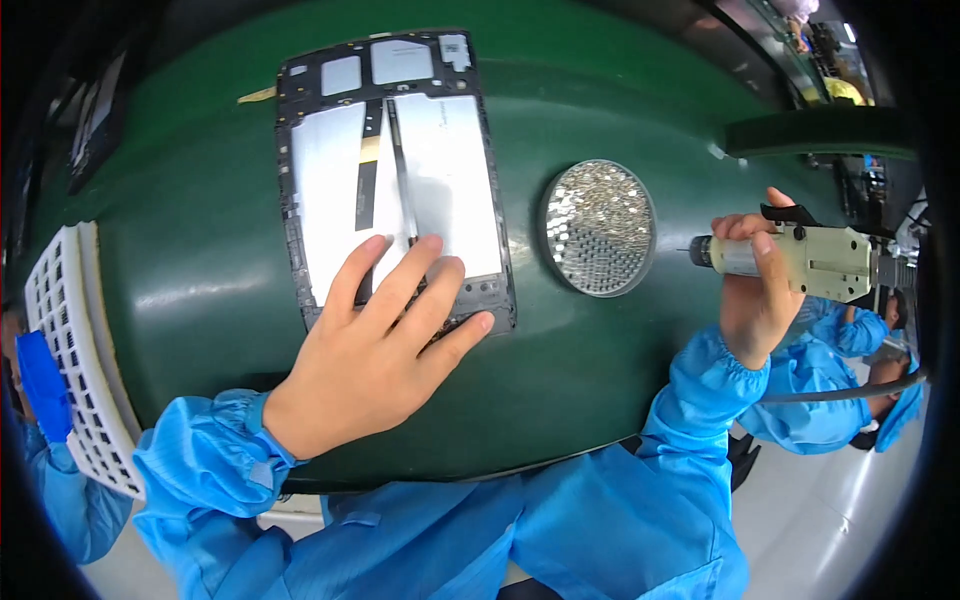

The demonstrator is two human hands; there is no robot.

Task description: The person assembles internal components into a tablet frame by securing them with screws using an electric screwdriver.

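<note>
A tablet frame (445,190) with black edges and silvery inner plates lies on the green mat, its inside facing up. My left hand (375,350) rests spread over its lower end, fingertips on the plate. Under those fingers runs a dark flat ribbon cable (367,185) with a gold band. My right hand (752,285) is wrapped round a cream electric screwdriver (825,262), whose thin bit points left. Between the tablet and the screwdriver stands a round dish (600,228) of small shiny screws, partly seated in a dotted plate.
A white perforated tray (75,350) stands at the left edge with a blue piece on it. Another dark panel (98,130) leans at the far left. Co-workers in blue sleeves (815,385) sit at the right. A dark green ledge (820,130) juts in at the upper right.
</note>
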